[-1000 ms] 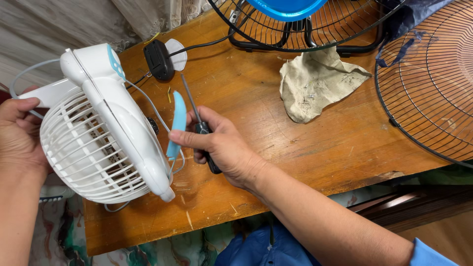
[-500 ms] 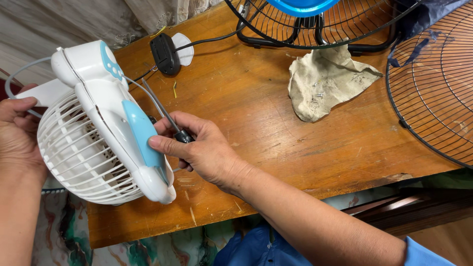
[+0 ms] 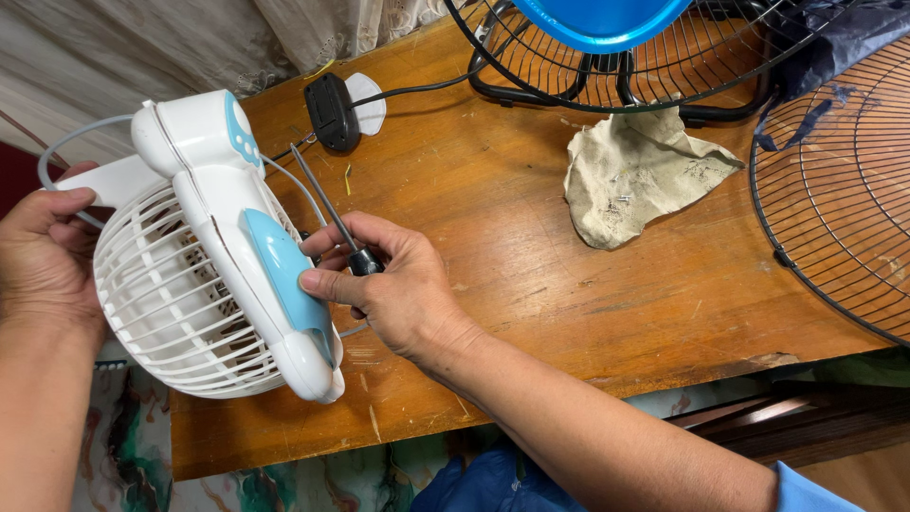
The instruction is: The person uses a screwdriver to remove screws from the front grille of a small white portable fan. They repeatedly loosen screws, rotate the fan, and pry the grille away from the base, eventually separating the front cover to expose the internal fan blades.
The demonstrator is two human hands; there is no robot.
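Since a moment ago your right hand (image 3: 403, 289), gripping the screwdriver (image 3: 334, 215), slid onto the fan's (image 3: 204, 256) blue panel, while your left hand (image 3: 43, 261) clasps its light, brittle-looking plastic base above the surface (image 3: 569, 284).

a worn wooden table (image 3: 569, 284) fills most of the frame, its orange-brown top scratched and chipped at the near edge. pale curtain fabric (image 3: 123, 47) hangs across the upper left. at the bottom, a patterned green and white floor (image 3: 284, 484) shows beneath the table. daylight falls evenly, soft shadows.
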